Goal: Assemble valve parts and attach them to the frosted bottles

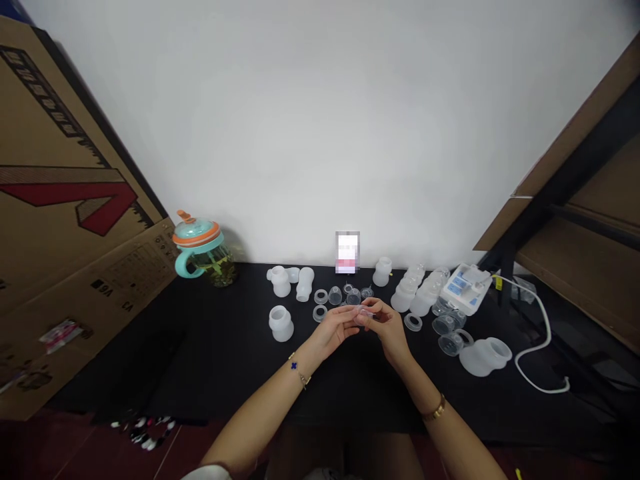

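Observation:
Both of my hands meet over the middle of a black table [225, 353]. My left hand [334, 331] and my right hand [387, 328] pinch a small clear plastic part [364, 312] between their fingertips. Just behind them lie several clear rings and small domed parts [334, 295]. White plastic bottles [281, 323] stand to the left of my hands, and more bottles [411, 291] stand to the right. A gold bracelet sits on each wrist.
A teal and orange handled cup [203, 250] stands at the back left. A large cardboard box [65, 220] leans on the left. At right lie a white pump unit [467, 288], a white tube [543, 347] and a wooden shelf [580, 207]. A white wall is behind.

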### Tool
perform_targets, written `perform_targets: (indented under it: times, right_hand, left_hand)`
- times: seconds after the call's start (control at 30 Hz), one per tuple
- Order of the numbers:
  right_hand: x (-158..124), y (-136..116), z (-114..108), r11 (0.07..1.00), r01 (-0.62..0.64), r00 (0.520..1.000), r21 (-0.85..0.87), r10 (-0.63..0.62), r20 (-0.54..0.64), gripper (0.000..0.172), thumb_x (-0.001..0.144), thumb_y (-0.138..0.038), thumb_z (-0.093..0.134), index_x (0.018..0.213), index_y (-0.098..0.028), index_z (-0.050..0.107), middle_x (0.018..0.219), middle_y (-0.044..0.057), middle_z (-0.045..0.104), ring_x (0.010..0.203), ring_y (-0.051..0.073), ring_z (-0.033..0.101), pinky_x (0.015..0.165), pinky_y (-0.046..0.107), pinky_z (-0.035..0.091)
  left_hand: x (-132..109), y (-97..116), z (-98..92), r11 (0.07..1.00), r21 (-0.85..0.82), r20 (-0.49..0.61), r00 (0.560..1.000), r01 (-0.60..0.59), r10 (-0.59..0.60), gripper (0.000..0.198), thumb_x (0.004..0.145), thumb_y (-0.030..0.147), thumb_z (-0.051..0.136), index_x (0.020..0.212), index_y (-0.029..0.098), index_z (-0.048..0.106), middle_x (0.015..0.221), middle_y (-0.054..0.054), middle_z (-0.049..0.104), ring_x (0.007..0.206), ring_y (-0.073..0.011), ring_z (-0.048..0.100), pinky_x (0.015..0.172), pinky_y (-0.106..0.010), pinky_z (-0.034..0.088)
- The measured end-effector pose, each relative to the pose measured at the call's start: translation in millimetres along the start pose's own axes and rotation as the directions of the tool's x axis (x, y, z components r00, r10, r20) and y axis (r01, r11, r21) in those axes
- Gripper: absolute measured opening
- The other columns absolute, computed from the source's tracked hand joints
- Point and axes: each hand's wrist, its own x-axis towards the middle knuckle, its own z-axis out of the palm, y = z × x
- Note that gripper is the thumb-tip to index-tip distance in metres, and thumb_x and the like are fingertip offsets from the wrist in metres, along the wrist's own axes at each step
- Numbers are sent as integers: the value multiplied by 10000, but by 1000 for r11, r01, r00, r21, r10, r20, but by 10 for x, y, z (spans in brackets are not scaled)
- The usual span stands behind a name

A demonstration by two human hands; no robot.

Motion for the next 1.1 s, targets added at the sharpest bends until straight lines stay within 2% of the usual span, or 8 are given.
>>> perform_targets:
  times: [0.37, 0.67, 0.9, 1.1]
  right_hand:
    - [-1, 2, -13, 1000, 20, 1000, -19, -20, 8, 288, 649, -307, 895, 643, -195, 630, 988, 20, 617, 800, 170, 587, 558, 251, 469]
    - [-25, -41, 29, 999, 13, 999, -41, -11, 50, 297, 646, -336, 892, 820, -243, 670, 1027, 30, 627, 800, 184, 590, 522, 243, 484]
    - [-37, -63, 31, 995, -4, 987, -101, 20, 159, 297, 705, -354, 844, 983, -275, 774, 1186, 45, 677, 865, 218, 620, 569, 282, 519]
    - [-29, -42, 18, 993, 36, 996, -114, -26, 88, 215, 665, -331, 876, 861, -283, 803, 1109, 40, 709, 891, 233, 650, 630, 311, 526]
  left_hand:
    - [-23, 27, 43, 1000, 30, -16, 1000, 4, -4, 256, 755, 249, 840, 963, 117, 770, 872, -85, 785, 728, -139, 701, 707, -226, 508]
    - [-24, 22, 54, 1000, -11, -36, 999, 18, -19, 194, 770, 256, 832, 880, 114, 760, 817, -67, 763, 667, -116, 667, 683, -223, 490]
    - [19, 7, -11, 994, -97, -18, 999, 45, -47, 148, 833, 252, 768, 870, 110, 752, 791, -64, 750, 641, -107, 644, 617, -210, 469]
    - [20, 10, -13, 995, -80, -43, 998, 52, -55, 167, 838, 276, 766, 877, 115, 745, 794, -67, 755, 646, -114, 648, 636, -219, 468]
